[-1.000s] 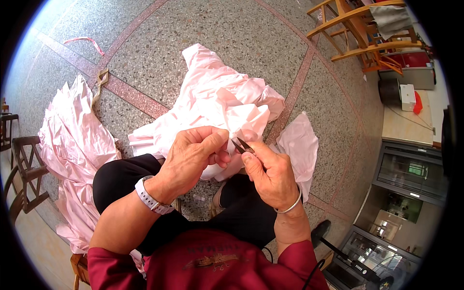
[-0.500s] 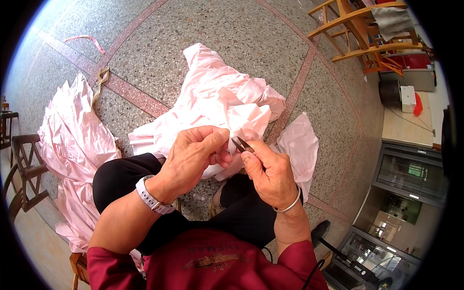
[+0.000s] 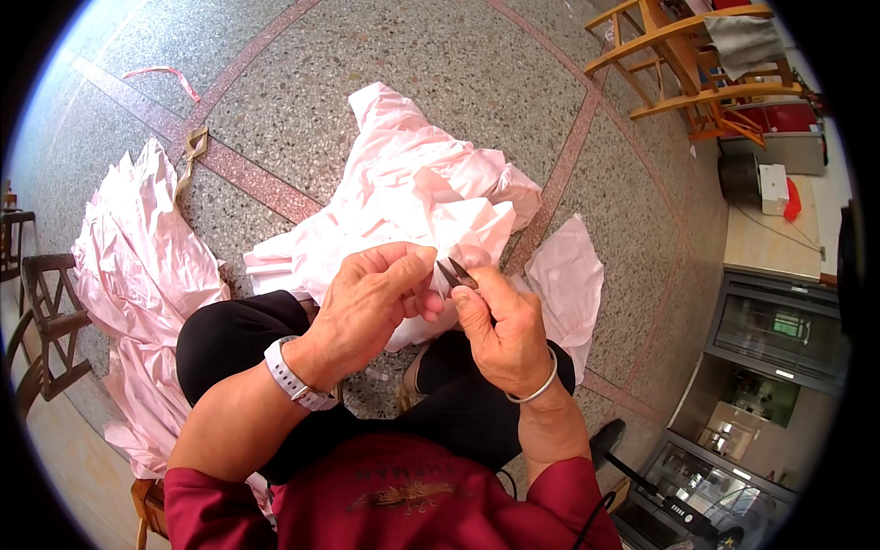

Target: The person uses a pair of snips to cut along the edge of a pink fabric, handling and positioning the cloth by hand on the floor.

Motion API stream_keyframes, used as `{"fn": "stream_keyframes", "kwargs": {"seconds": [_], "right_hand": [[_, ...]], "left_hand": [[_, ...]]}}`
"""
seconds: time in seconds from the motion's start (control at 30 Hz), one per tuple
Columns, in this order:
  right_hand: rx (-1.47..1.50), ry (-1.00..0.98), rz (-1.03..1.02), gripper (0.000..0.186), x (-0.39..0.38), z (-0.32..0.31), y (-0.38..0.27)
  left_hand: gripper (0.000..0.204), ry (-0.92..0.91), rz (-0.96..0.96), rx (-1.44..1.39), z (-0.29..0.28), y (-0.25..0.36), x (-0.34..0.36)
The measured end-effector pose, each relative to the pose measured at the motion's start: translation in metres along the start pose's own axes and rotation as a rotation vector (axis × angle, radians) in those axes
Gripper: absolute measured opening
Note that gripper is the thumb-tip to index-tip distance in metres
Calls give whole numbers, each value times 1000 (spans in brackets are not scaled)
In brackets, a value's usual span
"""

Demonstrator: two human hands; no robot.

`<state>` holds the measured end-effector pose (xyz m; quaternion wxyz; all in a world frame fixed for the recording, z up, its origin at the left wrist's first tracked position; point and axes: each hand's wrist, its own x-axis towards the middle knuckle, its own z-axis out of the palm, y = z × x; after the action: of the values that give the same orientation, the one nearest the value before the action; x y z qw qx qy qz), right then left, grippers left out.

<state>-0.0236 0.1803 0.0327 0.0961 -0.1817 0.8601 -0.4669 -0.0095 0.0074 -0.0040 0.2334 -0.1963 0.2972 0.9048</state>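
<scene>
My left hand [image 3: 374, 302] pinches a bit of pale pink fabric [image 3: 412, 188] with its thumb and index finger, its other fingers curled beneath. My right hand [image 3: 504, 325] grips small dark metal snips [image 3: 456, 273], whose pointed blades sit just right of my left fingertips, at the pinched cloth. The heap of crumpled fabric spreads from between my knees over the floor. A second pink pile [image 3: 147, 257] lies at my left, and a smaller flat piece [image 3: 573, 275] lies at my right.
Wooden chairs [image 3: 687, 64] stand at the upper right, darker chairs [image 3: 50, 302] at the far left. Grey cabinets [image 3: 775, 325] line the right wall, with a fan [image 3: 733, 509] at lower right. A tan strap [image 3: 192, 151] and red strip [image 3: 165, 75] lie on the speckled floor [image 3: 284, 110].
My right hand and the snips have shifted very slightly left, toward my left fingertips. The fabric heaps look unchanged.
</scene>
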Motion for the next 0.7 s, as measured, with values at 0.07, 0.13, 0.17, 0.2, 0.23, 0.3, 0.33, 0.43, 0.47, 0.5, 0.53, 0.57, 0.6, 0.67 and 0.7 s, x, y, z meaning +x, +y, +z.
{"fn": "stream_keyframes", "kwargs": {"seconds": [0.07,0.13,0.17,0.2,0.23,0.3,0.33,0.43,0.47,0.5,0.53,0.57,0.6,0.67,0.7], "right_hand": [[-4,4,-9,12,3,1,-6],[-10,9,-16,12,4,4,-8],[5,26,-22,12,5,6,-8],[19,44,-27,13,4,8,-7],[17,44,-26,13,3,9,-6],[-59,12,-9,15,1,11,-3],[-60,12,-10,15,2,13,-2],[-53,28,0,16,6,14,-1],[-20,3,37,19,6,12,-1],[13,-22,70,21,7,10,-2],[12,-23,66,21,7,8,-4],[223,15,190,22,6,7,-7],[433,53,317,24,5,4,-9],[392,51,265,24,4,-1,-9],[382,42,257,24,3,-2,-11]], "left_hand": [[22,-17,2,-17,-2,-3,-2],[22,-35,2,-34,-3,-4,-2],[22,-33,17,-30,-2,-4,-2],[22,-32,30,-26,-2,-4,-2],[22,-34,30,-27,-2,-4,-2],[21,11,52,26,-2,-3,-3],[21,10,53,26,-3,-5,-4],[21,17,47,130,-5,-8,-3],[21,25,51,123,-2,-7,-4],[21,35,60,117,-1,-5,-4],[21,35,64,116,-1,-5,-4],[20,35,93,111,-2,-4,-4],[19,34,120,104,-2,-4,-3],[18,38,142,44,-3,-1,-4],[17,42,160,-9,-3,1,-4]]}}
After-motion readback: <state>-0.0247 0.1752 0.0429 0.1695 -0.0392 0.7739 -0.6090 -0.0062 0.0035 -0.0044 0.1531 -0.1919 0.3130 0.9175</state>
